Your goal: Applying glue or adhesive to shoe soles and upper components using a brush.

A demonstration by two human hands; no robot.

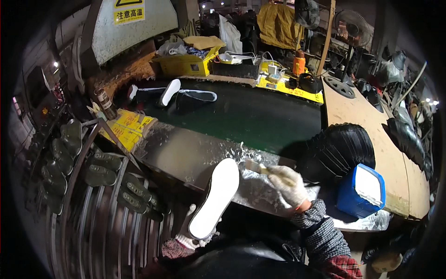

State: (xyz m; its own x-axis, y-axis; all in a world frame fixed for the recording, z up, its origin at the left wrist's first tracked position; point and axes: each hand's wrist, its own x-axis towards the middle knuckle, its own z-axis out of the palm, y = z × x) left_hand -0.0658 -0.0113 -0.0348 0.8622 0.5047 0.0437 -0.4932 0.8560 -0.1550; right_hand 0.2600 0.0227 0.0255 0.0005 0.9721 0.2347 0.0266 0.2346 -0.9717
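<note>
My gloved left hand point(191, 235) grips a shoe point(215, 197) from below, its white-coated sole turned up and its toe pointing away from me. The shoe's upper is hidden beneath the sole. My gloved right hand point(286, 185) is closed round the handle of a brush point(254, 166). The brush head lies just right of the shoe's toe, over a metal work surface point(179, 151) smeared with white paste. Whether the bristles touch the surface I cannot tell. To the right of my right hand stands a blue tub point(344, 201) with white paste at its opening.
Several shoes with white soles point(171, 92) lie on the dark green belt point(223, 114). Behind the tub sits a stack of black ribbed pieces point(341, 149). Dark soles point(101, 172) rest on a metal rack point(86, 218) at left. A yellow bin point(188, 66) stands at the back.
</note>
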